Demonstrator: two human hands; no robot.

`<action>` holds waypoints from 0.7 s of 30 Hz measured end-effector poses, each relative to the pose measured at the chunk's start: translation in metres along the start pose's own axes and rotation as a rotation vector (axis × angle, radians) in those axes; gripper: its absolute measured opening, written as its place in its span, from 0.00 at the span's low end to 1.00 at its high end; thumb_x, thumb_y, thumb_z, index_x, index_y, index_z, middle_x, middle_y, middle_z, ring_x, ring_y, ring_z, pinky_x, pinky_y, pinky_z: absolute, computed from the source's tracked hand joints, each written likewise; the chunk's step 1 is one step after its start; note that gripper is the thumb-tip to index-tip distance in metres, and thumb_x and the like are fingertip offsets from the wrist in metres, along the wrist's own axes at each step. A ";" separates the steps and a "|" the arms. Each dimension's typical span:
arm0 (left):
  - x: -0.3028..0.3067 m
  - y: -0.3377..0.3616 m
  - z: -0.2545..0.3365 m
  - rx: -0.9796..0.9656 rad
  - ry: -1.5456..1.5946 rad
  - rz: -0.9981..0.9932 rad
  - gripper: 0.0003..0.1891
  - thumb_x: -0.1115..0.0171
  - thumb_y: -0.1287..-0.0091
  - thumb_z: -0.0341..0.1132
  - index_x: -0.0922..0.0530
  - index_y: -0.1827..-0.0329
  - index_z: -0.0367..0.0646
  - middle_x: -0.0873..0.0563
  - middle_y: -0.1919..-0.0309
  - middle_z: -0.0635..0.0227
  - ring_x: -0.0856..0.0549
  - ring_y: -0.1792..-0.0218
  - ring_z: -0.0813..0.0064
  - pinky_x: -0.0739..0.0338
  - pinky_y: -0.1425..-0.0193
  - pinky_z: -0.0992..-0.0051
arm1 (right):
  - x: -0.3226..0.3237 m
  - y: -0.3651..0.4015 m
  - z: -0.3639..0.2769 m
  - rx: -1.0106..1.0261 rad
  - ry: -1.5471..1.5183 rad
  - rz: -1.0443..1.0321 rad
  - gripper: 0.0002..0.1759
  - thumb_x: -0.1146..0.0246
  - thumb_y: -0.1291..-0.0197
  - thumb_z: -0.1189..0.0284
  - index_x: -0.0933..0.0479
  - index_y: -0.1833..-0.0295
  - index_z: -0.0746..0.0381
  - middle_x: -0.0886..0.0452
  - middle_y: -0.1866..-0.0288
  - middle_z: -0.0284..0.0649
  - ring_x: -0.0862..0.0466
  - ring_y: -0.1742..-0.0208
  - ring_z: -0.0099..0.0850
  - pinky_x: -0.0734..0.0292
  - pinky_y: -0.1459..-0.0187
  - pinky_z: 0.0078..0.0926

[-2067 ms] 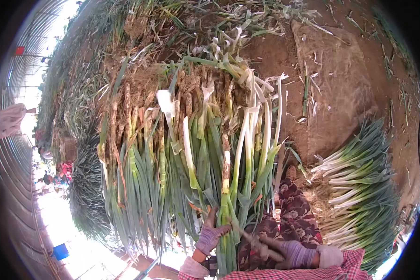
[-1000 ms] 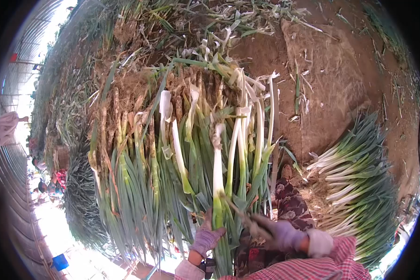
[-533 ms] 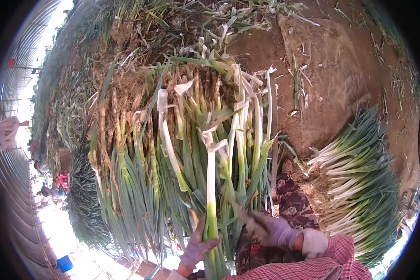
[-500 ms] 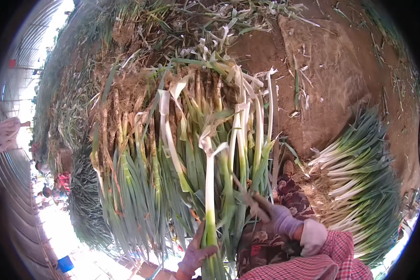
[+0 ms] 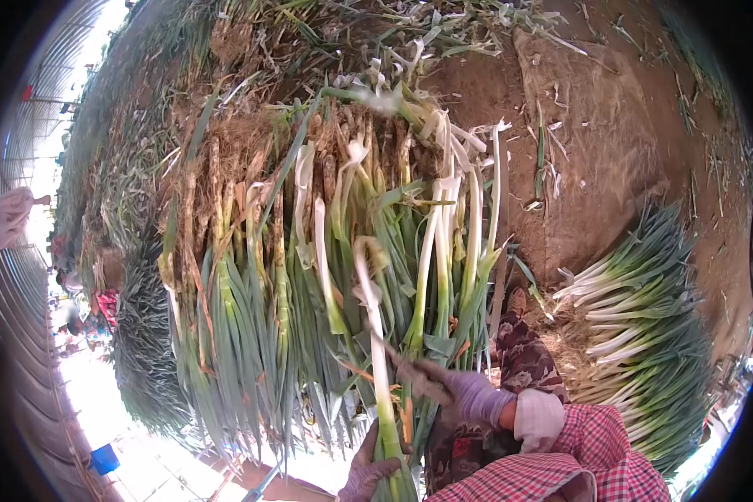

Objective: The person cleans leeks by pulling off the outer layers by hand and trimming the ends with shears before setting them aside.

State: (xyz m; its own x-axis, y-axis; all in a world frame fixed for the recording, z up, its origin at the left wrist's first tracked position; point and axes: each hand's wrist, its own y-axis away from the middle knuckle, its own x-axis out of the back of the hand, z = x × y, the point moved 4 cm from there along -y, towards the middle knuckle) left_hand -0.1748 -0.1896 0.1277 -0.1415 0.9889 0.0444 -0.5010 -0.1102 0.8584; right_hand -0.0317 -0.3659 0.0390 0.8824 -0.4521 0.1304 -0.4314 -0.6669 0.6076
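My left hand, gloved, is wrapped round the green lower part of a long green onion. Its white shaft points away from me, with loose, peeling skin at the far end. In my gloved right hand is a slim knife-like tool, blurred by motion, whose tip reaches the side of the white shaft. Beneath both hands lies a thick pile of unpeeled green onions with brown roots at the far end. Several partly whitened stalks lie on top of it.
To the right, a heap of cleaned green onions lies with white ends toward me. Brown sacking covers the ground beyond. Peeled scraps are strewn at the back. More green onions and a person's pink sleeve are at left.
My right hand and its tool have moved left, onto the held green onion's shaft. My left hand has dropped slightly toward me with the stalk. Another whitish stalk now shows on the pile.
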 end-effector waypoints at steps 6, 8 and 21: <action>-0.002 -0.007 0.001 -0.025 0.170 -0.116 0.46 0.36 0.47 0.32 0.48 0.23 0.40 0.20 0.46 0.57 0.18 0.53 0.73 0.24 0.53 0.78 | 0.000 -0.029 0.003 -0.046 0.110 0.001 0.44 0.39 0.48 0.69 0.49 0.25 0.41 0.18 0.67 0.52 0.16 0.64 0.50 0.24 0.64 0.44; -0.007 -0.005 0.004 0.084 0.251 -0.198 0.46 0.37 0.47 0.31 0.48 0.23 0.40 0.21 0.43 0.56 0.19 0.50 0.71 0.24 0.50 0.75 | 0.000 -0.030 0.012 -0.047 0.113 -0.002 0.43 0.39 0.46 0.68 0.48 0.25 0.41 0.18 0.67 0.52 0.16 0.64 0.50 0.24 0.64 0.44; -0.011 -0.023 0.007 0.214 0.051 -0.070 0.41 0.33 0.46 0.30 0.42 0.28 0.38 0.16 0.51 0.62 0.18 0.54 0.74 0.23 0.47 0.75 | 0.021 -0.004 0.024 -0.110 -0.175 0.121 0.50 0.33 0.55 0.70 0.48 0.25 0.43 0.18 0.57 0.55 0.17 0.55 0.52 0.22 0.52 0.40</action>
State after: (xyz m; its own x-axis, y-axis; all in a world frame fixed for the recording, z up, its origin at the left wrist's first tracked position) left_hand -0.1563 -0.1972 0.1112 -0.1583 0.9866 -0.0401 -0.3197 -0.0128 0.9474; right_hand -0.0158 -0.3873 0.0209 0.7755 -0.6269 0.0749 -0.5002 -0.5376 0.6788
